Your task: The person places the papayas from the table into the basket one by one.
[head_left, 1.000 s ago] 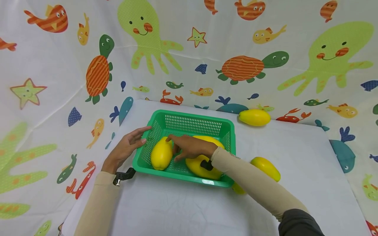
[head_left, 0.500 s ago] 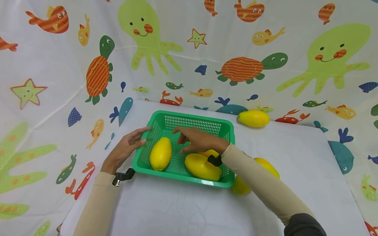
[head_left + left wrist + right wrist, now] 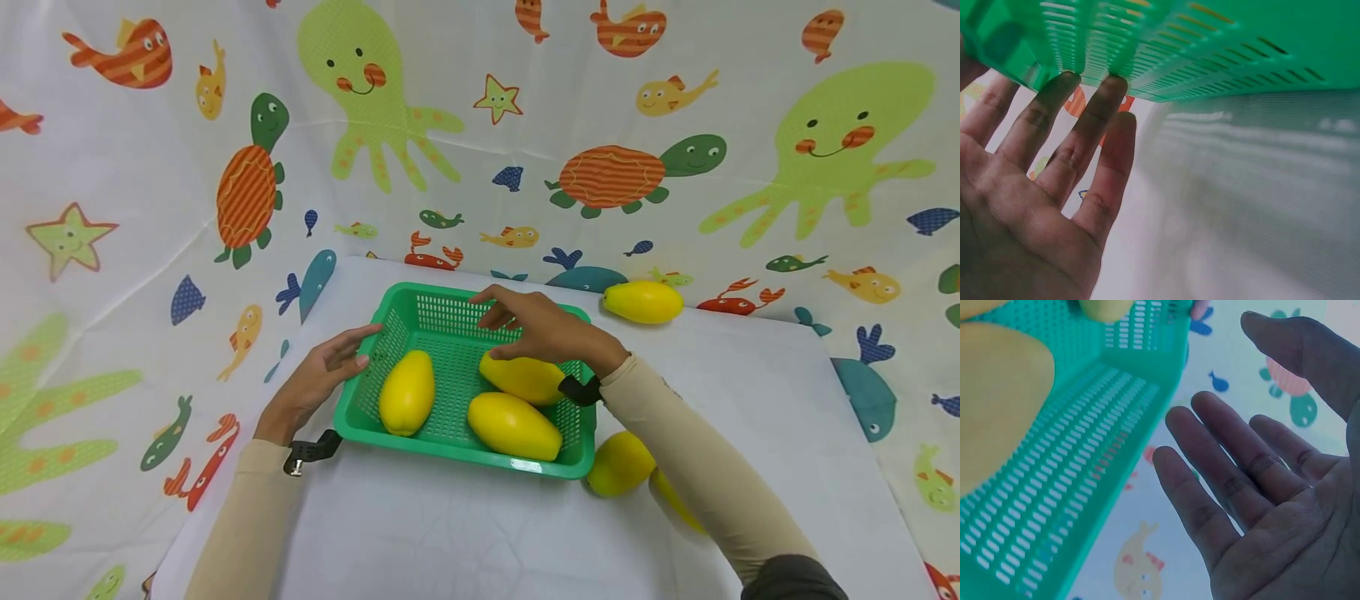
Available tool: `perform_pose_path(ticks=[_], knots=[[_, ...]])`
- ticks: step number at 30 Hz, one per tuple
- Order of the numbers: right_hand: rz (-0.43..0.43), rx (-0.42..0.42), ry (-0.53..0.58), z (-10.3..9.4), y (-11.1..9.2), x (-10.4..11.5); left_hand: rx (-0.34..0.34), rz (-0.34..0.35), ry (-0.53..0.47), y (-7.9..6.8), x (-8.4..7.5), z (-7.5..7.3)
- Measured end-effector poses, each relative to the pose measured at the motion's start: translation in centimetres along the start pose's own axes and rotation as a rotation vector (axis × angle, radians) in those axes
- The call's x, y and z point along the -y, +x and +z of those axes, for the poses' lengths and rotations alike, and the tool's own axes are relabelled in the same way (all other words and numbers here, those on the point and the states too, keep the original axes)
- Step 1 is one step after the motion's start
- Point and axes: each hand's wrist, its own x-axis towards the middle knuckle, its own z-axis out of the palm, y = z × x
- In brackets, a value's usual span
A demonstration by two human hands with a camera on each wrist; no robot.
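A green slotted plastic basket (image 3: 450, 455) stands on the white-covered table. Inside lie three yellow papaya-like fruits: one at the left (image 3: 407, 392), one at the front right (image 3: 514, 426), and another behind it (image 3: 522, 380). My left hand (image 3: 318, 381) rests with extended fingers against the basket's left side; the left wrist view shows its fingertips (image 3: 1124, 125) at the slotted wall (image 3: 1222, 56). Above the back right part of the basket hovers my right hand (image 3: 546, 327), holding nothing. Its spread fingers (image 3: 1210, 469) are apart from the basket rim in the right wrist view.
Outside the basket, a yellow fruit (image 3: 642, 302) lies at the back right. Two more sit by the front right corner, one beside the basket (image 3: 619, 464) and one partly under my right forearm (image 3: 675, 502). A sea-animal print curtain (image 3: 450, 125) hangs behind and left.
My right hand has left the fruit at the basket's left and moved right and back, uncovering the two fruits on the right. The left hand has stayed at the basket's side.
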Motion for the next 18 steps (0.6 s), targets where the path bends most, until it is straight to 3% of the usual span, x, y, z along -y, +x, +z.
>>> perform_pose_path(ticks=[12, 18], knots=[[0.045, -0.165, 0.065, -3.6, -2.4, -2.8, -0.004, -0.003, 0.008, 0.0, 0.0, 0.1], [0.044, -0.243, 0.026, -5.2, -3.5, -4.1, -0.005, -0.004, 0.007, 0.0, 0.1, 0.1]])
